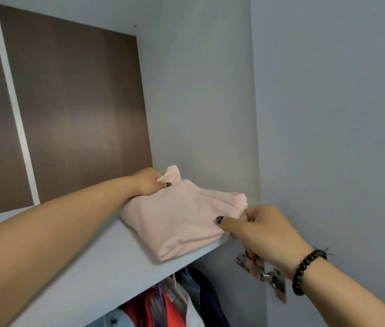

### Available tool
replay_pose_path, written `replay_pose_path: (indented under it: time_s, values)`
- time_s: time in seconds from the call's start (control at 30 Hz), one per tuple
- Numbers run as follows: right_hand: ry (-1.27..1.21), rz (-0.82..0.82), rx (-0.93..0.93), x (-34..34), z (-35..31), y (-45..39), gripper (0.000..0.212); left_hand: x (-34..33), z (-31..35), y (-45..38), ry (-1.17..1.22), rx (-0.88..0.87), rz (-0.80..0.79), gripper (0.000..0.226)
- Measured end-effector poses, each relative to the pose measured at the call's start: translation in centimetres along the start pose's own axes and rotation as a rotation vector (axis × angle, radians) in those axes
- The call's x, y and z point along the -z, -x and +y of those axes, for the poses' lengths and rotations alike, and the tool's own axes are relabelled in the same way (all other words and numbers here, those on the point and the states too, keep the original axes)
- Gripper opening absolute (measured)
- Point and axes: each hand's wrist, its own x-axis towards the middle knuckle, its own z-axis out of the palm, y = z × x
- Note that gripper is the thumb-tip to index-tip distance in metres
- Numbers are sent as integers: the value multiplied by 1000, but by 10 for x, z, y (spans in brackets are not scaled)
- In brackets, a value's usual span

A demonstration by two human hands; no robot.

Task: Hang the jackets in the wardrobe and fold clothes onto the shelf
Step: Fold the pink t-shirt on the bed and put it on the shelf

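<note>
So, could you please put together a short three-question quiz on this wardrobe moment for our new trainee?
1. True or false: the folded pink garment lies on the shelf, its front edge near the shelf's front edge.
2. Which hand wears the black bead bracelet? A) left B) right C) neither
3. Fill in: below the shelf, the hanging clothes are ____ the pink garment.

Key:
1. True.
2. B: the right hand pinches the garment's near right corner; the left hand grips its far left end.
3. Under.
</note>
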Motion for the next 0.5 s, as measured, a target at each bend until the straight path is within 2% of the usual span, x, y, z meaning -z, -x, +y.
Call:
replay_pose_path:
  time_s: [0.1,0.2,0.27,0.33,0.43,0.5]
  values:
    - [445,307,185,8,-1,-1,37,-9,8,-8,-46,-30,85,35]
    - [567,493,416,7,-10,4,20,-13,8,-5,-56,-72,238,16]
    - [534,490,566,-2,-16,8,22,-10,4,4,-31,-89,321,39]
    - [521,470,664,-14,-22,10,29,-5,4,18,-30,-108,330,43]
    - [578,378,715,-31,-27,11,40,-5,5,55,-6,-126,206,35]
    - [691,280,693,-42,-24,8,49,-13,3,87,0,-221,65,37]
